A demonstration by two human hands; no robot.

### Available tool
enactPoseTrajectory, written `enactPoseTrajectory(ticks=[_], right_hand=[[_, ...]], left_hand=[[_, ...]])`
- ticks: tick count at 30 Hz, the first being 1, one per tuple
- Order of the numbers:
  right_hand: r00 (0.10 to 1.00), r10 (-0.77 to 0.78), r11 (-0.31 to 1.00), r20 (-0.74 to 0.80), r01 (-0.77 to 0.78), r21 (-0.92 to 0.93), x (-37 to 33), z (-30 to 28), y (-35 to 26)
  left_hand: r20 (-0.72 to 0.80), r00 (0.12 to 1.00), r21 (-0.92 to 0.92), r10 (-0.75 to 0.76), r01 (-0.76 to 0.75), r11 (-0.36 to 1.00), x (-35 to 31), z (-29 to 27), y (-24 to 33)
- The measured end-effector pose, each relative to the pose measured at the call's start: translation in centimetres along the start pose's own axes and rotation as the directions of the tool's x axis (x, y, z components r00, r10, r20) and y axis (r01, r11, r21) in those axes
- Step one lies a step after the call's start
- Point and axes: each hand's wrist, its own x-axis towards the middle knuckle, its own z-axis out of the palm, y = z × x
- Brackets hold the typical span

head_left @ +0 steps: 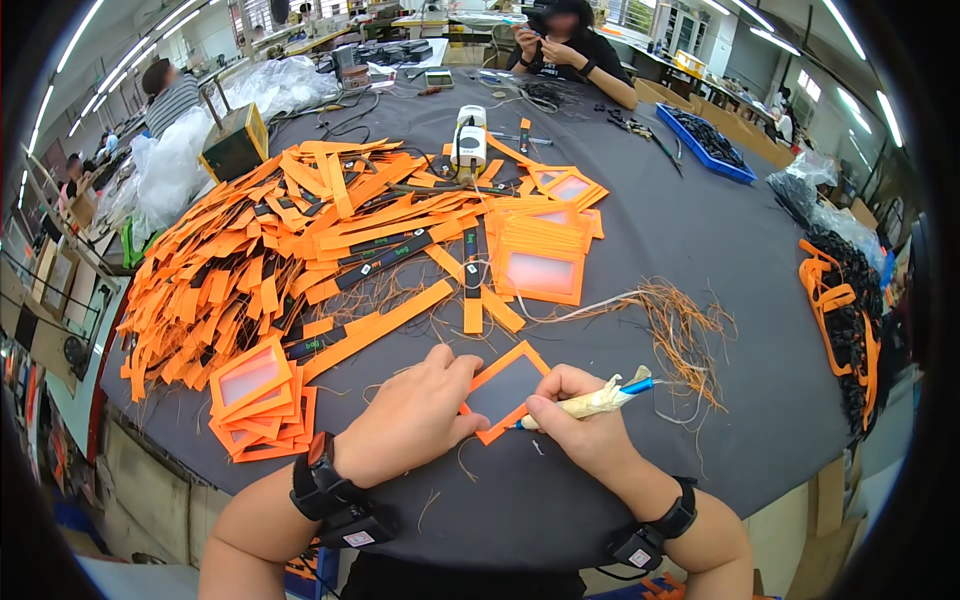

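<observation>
My left hand [418,402] holds down an orange-edged pocket with a clear window [500,366], its thumb and fingers closed on the left edge. The pocket lies tilted on the dark tabletop in front of me. In my right hand [590,430] is a pen-like tool [602,399] wrapped in cream material, with a blue end. Its tip points left at the pocket's lower right edge; whether it touches cannot be made out. A thin pale cord runs near the tool's rear. Loose thread bits lie by both hands.
A heap of orange straps [235,260] fills the left. Orange-framed pockets are stacked near [225,378] and farther back [545,297]. Tangled orange thread [680,325] lies right. Beyond are a white power socket [469,145], a blue tray [705,145] and another person [575,50].
</observation>
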Motion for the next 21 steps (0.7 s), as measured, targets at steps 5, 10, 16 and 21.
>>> enactPoseTrajectory(ticks=[5,10,16,21], right_hand=[[0.996,0.082,0.972,-0.02,-0.076,0.224,0.1,-0.5,0.2],[0.996,0.056,0.901,-0.072,-0.02,0.434,0.4,-1.2,-0.1],[0.986,-0.02,0.818,-0.163,0.11,0.564,1.1,-2.9,0.2],[0.988,0.059,0.837,-0.145,0.03,0.546,1.5,-3.3,0.8]], left_hand=[[0.109,0.987,-0.044,-0.122,0.128,0.991,0.7,-0.3,-0.2],[0.148,0.972,-0.181,-0.181,0.207,0.961,1.6,0.0,-0.9],[0.283,0.929,-0.881,-0.239,0.351,0.319,2.2,1.6,-1.3],[0.312,0.932,-0.937,-0.183,0.334,0.101,2.2,1.9,-1.0]])
